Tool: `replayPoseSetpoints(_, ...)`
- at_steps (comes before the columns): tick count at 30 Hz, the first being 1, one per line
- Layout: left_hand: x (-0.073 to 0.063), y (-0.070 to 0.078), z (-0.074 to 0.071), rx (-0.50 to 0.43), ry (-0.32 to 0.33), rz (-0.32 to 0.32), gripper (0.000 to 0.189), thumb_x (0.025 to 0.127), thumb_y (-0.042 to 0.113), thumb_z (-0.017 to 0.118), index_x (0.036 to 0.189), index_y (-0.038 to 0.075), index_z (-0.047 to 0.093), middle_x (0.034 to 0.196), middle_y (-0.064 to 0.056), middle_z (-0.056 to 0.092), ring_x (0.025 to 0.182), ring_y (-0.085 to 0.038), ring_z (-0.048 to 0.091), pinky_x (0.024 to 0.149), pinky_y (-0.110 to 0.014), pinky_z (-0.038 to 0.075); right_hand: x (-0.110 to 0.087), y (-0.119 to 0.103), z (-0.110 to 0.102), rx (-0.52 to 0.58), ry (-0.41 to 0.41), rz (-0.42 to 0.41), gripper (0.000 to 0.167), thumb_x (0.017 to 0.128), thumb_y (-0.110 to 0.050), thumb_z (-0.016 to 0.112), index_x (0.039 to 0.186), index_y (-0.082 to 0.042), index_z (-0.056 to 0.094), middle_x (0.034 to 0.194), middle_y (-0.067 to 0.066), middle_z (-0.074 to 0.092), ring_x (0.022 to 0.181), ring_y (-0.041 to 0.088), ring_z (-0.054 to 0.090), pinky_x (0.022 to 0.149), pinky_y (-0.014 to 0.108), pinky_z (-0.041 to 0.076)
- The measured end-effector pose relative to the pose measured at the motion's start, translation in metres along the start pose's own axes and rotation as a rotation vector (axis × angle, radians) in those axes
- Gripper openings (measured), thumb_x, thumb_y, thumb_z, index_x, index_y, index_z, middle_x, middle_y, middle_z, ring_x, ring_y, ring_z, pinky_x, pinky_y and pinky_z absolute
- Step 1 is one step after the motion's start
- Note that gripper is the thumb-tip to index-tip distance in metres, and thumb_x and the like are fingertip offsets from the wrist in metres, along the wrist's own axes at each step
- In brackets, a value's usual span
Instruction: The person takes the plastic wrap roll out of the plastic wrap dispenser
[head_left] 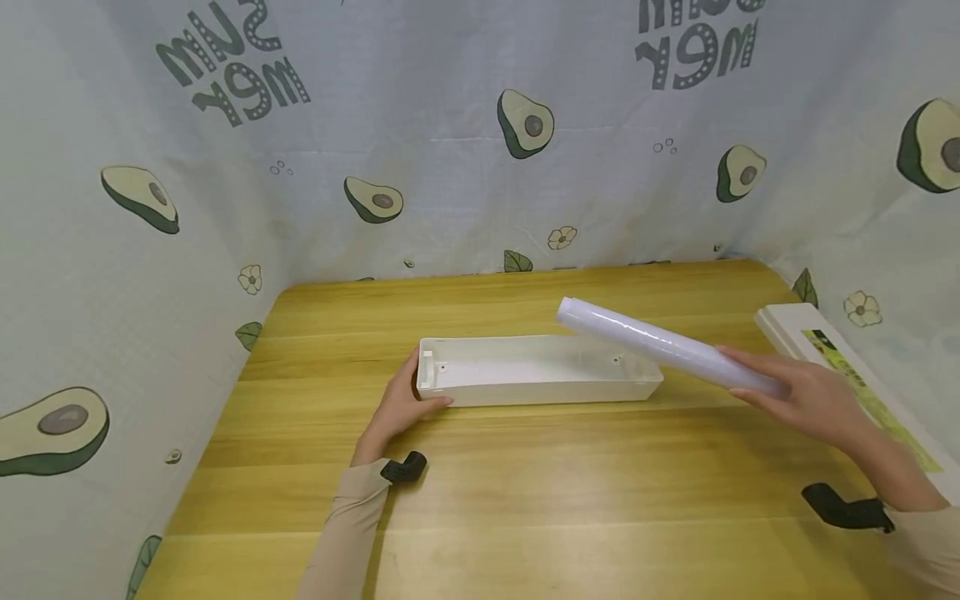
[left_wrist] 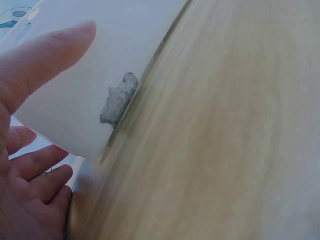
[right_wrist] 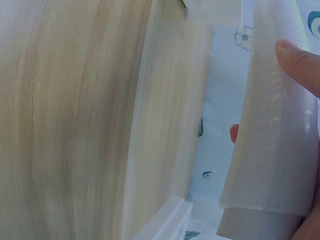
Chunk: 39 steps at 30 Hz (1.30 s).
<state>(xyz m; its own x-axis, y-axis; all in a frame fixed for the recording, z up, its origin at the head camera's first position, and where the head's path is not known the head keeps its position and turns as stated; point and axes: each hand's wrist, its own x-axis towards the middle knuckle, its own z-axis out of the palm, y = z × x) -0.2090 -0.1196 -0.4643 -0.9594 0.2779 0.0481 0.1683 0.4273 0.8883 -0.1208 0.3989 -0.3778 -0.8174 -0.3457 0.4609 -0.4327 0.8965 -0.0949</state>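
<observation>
An open-topped, long white plastic box [head_left: 540,392] lies on the wooden table. My left hand [head_left: 401,408] grips its left end, thumb on the front wall and fingers round the far side. In the left wrist view, a grey smudged patch shows on the outer wall of the box [left_wrist: 75,95], below the thumb of that hand [left_wrist: 40,65]. My right hand [head_left: 806,396] holds a roll of whitish plastic film [head_left: 645,337] by its right end. Tilted, the roll is above the right part of the box. In the right wrist view the film roll [right_wrist: 275,125] lies between thumb and fingers.
At the table's right edge lies a long white piece [head_left: 787,321] with a green and yellow label [head_left: 862,383]. A curtain [head_left: 450,125] printed with avocados hangs behind and beside the wooden table [head_left: 525,508].
</observation>
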Motion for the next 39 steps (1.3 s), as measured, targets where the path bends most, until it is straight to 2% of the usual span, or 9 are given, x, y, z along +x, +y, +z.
replayPoseSetpoints(9, 0.000, 0.000, 0.001, 0.007, 0.005, -0.003, 0.103, 0.071, 0.027, 0.082, 0.151, 0.021, 0.017, 0.149, -0.007, 0.036, 0.137, -0.027, 0.034, 0.114, -0.047, 0.027, -0.002, 0.002, -0.002, 0.007, -0.002, 0.003, 0.068, 0.067, -0.030, 0.081, 0.130, -0.032, 0.057, 0.092, 0.016, 0.070, 0.059, -0.003, 0.039, 0.046, 0.020, 0.029)
replayPoseSetpoints(15, -0.001, 0.001, 0.001, -0.001, 0.002, -0.003, 0.104, 0.071, 0.026, 0.083, 0.151, 0.023, 0.017, 0.148, -0.006, 0.037, 0.137, -0.026, 0.035, 0.115, -0.046, 0.026, -0.004, 0.003, -0.003, 0.012, 0.017, -0.005, 0.068, 0.063, -0.028, 0.083, 0.127, -0.030, 0.060, 0.093, 0.017, 0.070, 0.060, -0.003, 0.041, 0.048, 0.016, 0.029)
replayPoseSetpoints(20, -0.001, 0.002, 0.000, 0.000, -0.002, 0.000, 0.104, 0.071, 0.027, 0.082, 0.151, 0.022, 0.017, 0.149, -0.006, 0.036, 0.137, -0.026, 0.034, 0.115, -0.047, 0.026, -0.006, 0.003, -0.004, 0.018, 0.014, 0.031, 0.068, 0.061, -0.025, 0.084, 0.125, -0.029, 0.061, 0.096, 0.018, 0.070, 0.060, -0.003, 0.042, 0.048, 0.021, 0.031)
replayPoseSetpoints(27, 0.000, 0.002, -0.001, -0.011, 0.000, 0.003, 0.105, 0.071, 0.027, 0.082, 0.151, 0.023, 0.015, 0.150, -0.005, 0.035, 0.139, -0.025, 0.032, 0.115, -0.046, 0.025, -0.007, 0.003, -0.007, 0.019, -0.011, 0.070, 0.066, 0.067, -0.027, 0.081, 0.129, -0.029, 0.058, 0.097, 0.020, 0.069, 0.059, -0.004, 0.038, 0.047, 0.023, 0.029)
replayPoseSetpoints(34, 0.000, 0.003, -0.001, -0.007, 0.006, 0.021, 0.105, 0.071, 0.027, 0.082, 0.152, 0.020, 0.015, 0.151, -0.006, 0.034, 0.138, -0.027, 0.034, 0.114, -0.048, 0.028, -0.008, 0.004, -0.010, 0.037, 0.001, 0.063, 0.065, 0.070, -0.024, 0.080, 0.131, -0.028, 0.057, 0.085, 0.018, 0.068, 0.055, -0.006, 0.030, 0.045, 0.021, 0.023)
replayPoseSetpoints(39, -0.003, 0.003, 0.001, -0.001, -0.002, 0.004, 0.107, 0.071, 0.027, 0.082, 0.152, 0.019, 0.014, 0.152, -0.006, 0.033, 0.138, -0.027, 0.034, 0.114, -0.047, 0.028, -0.013, 0.004, -0.011, 0.019, -0.021, 0.082, 0.066, 0.070, -0.024, 0.080, 0.132, -0.028, 0.056, 0.082, 0.015, 0.067, 0.056, -0.006, 0.031, 0.046, 0.021, 0.024)
